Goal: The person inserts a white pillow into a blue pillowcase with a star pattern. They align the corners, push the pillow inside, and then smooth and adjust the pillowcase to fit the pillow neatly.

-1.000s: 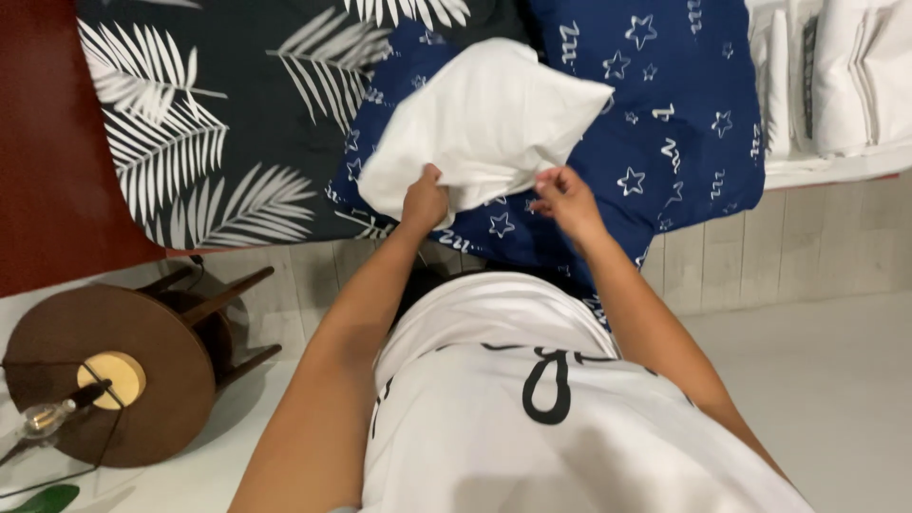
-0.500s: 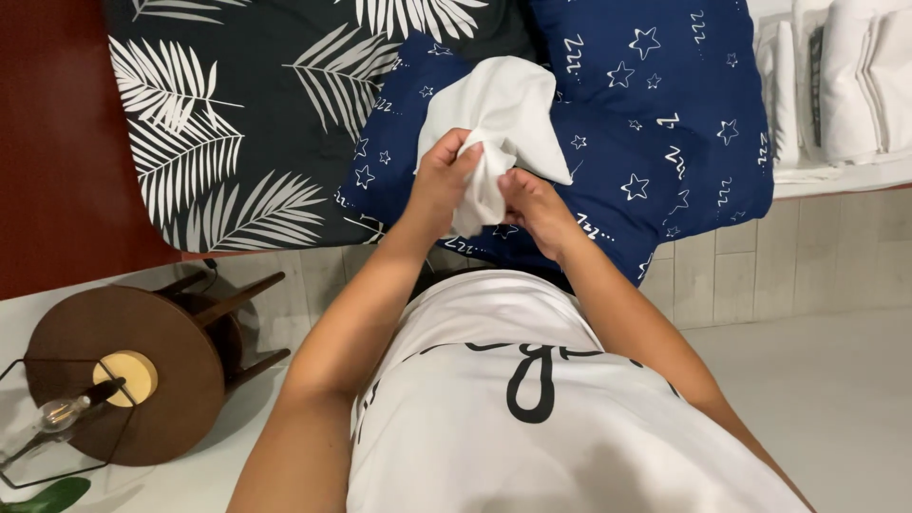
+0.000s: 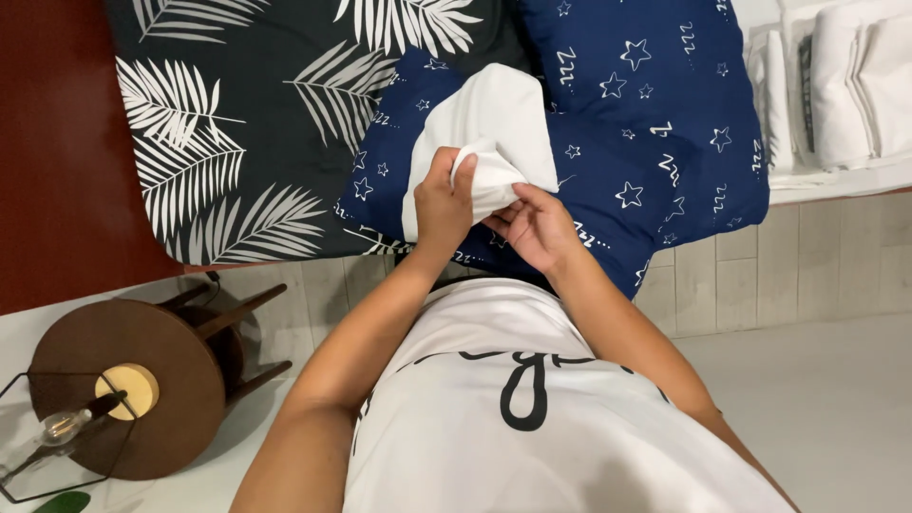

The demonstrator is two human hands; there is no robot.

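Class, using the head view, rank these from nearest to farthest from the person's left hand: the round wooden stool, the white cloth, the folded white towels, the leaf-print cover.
1. White cloth: gripped by the left hand, at centre.
2. Leaf-print cover: up and to the left.
3. Wooden stool at lower left and white towels at upper right: too close to call.

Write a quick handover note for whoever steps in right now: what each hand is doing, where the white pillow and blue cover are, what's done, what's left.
Left hand: closed on the near end of the soft white pillow.
Right hand: fingers at the same bunched end, beside the left.
The pillow lies on the navy star-printed fabric cover on the bed, next to the black leaf-print bedding.
Done: pillow end gathered.
Left: pillow is mostly outside the cover.
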